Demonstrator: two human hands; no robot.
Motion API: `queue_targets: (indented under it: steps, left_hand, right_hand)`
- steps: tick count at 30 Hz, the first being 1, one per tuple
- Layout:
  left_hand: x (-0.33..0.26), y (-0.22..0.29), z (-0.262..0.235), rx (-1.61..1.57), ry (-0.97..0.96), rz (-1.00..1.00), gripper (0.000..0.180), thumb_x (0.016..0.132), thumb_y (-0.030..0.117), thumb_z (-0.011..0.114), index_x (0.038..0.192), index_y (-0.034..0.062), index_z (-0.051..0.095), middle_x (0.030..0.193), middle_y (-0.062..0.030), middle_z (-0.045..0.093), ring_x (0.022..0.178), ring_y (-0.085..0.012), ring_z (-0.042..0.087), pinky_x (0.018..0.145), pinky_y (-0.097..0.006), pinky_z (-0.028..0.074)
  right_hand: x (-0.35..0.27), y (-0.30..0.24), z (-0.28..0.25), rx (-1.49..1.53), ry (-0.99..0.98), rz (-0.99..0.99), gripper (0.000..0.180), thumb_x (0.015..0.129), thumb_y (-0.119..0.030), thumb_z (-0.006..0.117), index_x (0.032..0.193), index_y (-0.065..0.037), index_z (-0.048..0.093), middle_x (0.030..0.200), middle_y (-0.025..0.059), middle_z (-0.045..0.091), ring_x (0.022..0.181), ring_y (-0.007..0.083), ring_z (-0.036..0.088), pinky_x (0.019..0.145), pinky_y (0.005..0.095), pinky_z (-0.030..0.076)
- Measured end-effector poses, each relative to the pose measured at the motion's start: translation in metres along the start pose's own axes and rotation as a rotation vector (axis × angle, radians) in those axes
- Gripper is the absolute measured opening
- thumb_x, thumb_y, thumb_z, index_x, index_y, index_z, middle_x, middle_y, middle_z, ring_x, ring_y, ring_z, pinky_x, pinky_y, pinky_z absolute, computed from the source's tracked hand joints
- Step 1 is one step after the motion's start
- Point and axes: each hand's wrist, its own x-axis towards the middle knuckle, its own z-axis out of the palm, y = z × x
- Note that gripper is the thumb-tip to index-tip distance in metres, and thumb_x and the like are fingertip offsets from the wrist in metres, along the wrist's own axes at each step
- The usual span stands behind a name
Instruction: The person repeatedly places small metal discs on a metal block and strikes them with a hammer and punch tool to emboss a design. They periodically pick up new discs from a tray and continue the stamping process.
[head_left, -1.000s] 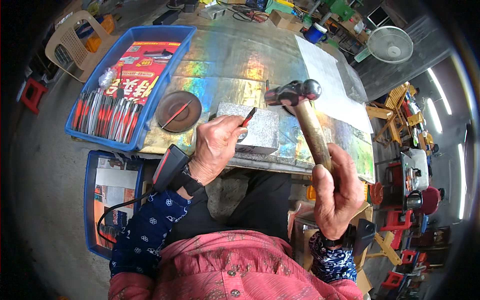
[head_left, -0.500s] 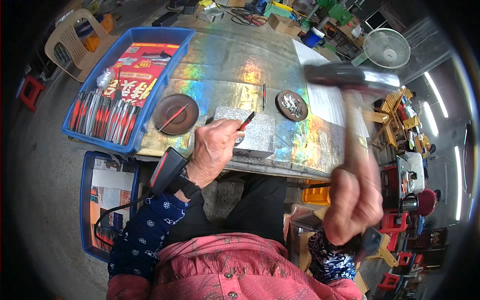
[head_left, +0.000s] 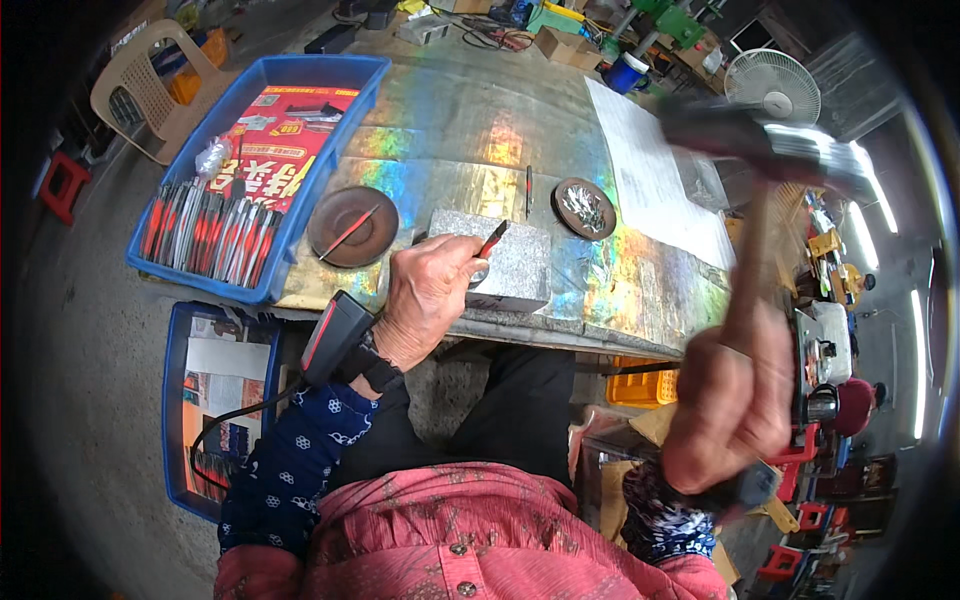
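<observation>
My left hand (head_left: 428, 292) is closed around a slim red-and-black tool (head_left: 492, 240), its dark end pointing up and away. That hand rests on a grey metal block (head_left: 522, 262) at the table's near edge; the tool's lower end is hidden by the fingers. Off to the right, my right hand (head_left: 728, 405) grips the wooden handle of a hammer (head_left: 762, 155), raised well above the table and blurred. Left of the block, a brown round dish (head_left: 325, 245) holds one thin red-and-silver piece. A smaller dish (head_left: 568, 222) with small silvery metal bits lies to its right.
A blue tray (head_left: 372, 85) at the left holds rows of red, black and silver tools (head_left: 210, 235) and red printed paper. White sheets (head_left: 650, 180) cover the table's right side. A thin dark rod (head_left: 529, 190) lies behind the block. A second blue bin (head_left: 175, 400) sits below.
The hammer and my right hand have swung further right, away from the block. My left hand stays in place with the slim tool.
</observation>
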Motion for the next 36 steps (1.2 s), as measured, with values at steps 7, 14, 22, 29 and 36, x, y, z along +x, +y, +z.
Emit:
queue_targets:
  steps: [7,14,22,29,36]
  left_hand:
    - [-0.001,-0.002,0.000,-0.009,0.025,0.023,0.013,0.081,-0.002,0.067,0.094,-0.0050,0.067,0.086,-0.0167,0.069,0.078,-0.0264,0.069,0.067,-0.032,0.052]
    - [0.003,0.006,-0.005,-0.002,-0.037,-0.042,0.011,0.083,-0.001,0.067,0.093,-0.0050,0.067,0.084,-0.0151,0.069,0.075,-0.0232,0.068,0.066,-0.031,0.052]
    - [0.013,0.000,-0.032,-0.324,0.060,-0.159,0.010,0.091,0.005,0.062,0.096,-0.0029,0.065,0.078,-0.0031,0.067,0.068,-0.0074,0.064,0.057,-0.019,0.053]
    - [-0.002,-0.041,-0.063,-0.012,0.024,-0.303,0.016,0.091,0.005,0.064,0.105,-0.0010,0.063,0.077,-0.0062,0.065,0.067,-0.0095,0.062,0.058,-0.023,0.051]
    - [-0.018,-0.057,-0.080,0.779,-0.136,-0.054,0.014,0.081,0.003,0.063,0.094,0.0011,0.058,0.084,-0.0199,0.060,0.079,-0.0392,0.061,0.064,-0.048,0.048]
  right_hand:
    - [-0.005,0.027,0.005,-0.096,-0.345,0.206,0.028,0.089,-0.004,0.063,0.116,0.005,0.062,0.076,0.0172,0.065,0.061,0.0158,0.061,0.060,0.0270,0.049]
    - [-0.017,0.044,0.014,-0.144,-0.286,0.143,0.027,0.090,-0.005,0.063,0.116,0.004,0.062,0.084,0.0201,0.068,0.068,0.0154,0.065,0.063,0.0278,0.051]
    - [-0.045,0.079,0.028,-0.217,-0.235,0.202,0.027,0.087,-0.005,0.064,0.113,0.000,0.063,0.092,0.0221,0.067,0.078,0.0345,0.067,0.069,0.0361,0.053]
    - [-0.068,0.110,0.053,-0.506,-0.205,0.021,0.036,0.083,-0.006,0.067,0.118,-0.006,0.061,0.084,0.0160,0.059,0.071,0.0347,0.061,0.062,0.0414,0.049]
    - [-0.084,0.123,0.073,-0.576,-0.237,0.077,0.053,0.077,0.000,0.063,0.129,-0.010,0.053,0.092,0.0167,0.050,0.081,0.0363,0.057,0.067,0.0450,0.047]
